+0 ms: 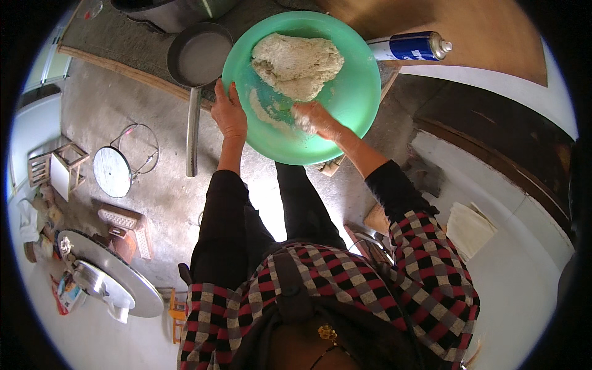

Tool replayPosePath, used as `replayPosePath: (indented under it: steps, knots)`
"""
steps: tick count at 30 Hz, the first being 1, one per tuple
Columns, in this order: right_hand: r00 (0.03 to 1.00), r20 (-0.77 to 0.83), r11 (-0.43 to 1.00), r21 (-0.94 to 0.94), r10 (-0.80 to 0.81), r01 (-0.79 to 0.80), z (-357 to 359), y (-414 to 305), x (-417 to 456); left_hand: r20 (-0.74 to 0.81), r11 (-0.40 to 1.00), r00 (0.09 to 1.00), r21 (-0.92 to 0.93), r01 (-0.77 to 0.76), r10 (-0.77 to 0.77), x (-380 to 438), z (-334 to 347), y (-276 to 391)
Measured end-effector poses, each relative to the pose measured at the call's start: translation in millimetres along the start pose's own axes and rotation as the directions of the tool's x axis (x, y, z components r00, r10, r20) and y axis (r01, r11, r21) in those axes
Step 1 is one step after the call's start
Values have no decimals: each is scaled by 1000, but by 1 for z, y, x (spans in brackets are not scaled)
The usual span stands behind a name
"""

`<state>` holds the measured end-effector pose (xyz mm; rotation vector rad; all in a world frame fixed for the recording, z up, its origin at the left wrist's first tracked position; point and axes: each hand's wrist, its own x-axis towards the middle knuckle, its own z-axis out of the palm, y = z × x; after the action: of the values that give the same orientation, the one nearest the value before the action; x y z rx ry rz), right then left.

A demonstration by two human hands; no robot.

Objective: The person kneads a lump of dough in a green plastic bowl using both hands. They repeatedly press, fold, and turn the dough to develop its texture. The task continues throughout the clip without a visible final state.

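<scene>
A green plastic basin point(356, 111) is in front of me at the table's edge. Inside it, a rough, floury lump of dough point(296, 62) lies toward the far side. Loose flour point(266, 113) streaks the near left of the basin's floor. My left hand point(230, 111) grips the left rim. My right hand point(314, 120) is inside the basin, just below the dough, its fingers curled and caked with flour. Whether those fingers hold a bit of dough is hidden.
Left of the basin a frying pan point(200, 55) has its handle jutting over the table edge. A dark pot point(175, 14) stands behind it. An aerosol can point(411, 46) lies to the right. On the floor are a round-topped stool point(112, 171) and a wooden chair point(64, 166).
</scene>
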<state>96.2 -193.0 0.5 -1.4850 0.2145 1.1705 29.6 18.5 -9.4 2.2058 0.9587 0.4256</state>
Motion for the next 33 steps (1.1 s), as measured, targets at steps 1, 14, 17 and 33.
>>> replayPosePath:
  steps: [1,14,17,33]
  knots:
    - [994,-105,993,111,-23,34,-1,-15,-4,-11,1000,1000,-9,-6,6,0,0,1]
    - [745,-304,657,-717,-594,231,-39,-76,24,68,999,997,-12,34,-33,2,-1,-1]
    - [767,-250,603,-769,-591,214,-25,-67,39,124,997,989,-1,77,-77,3,-4,9]
    - [775,-123,96,-992,-620,-80,6,-70,96,108,991,994,-127,38,-25,-8,-4,0]
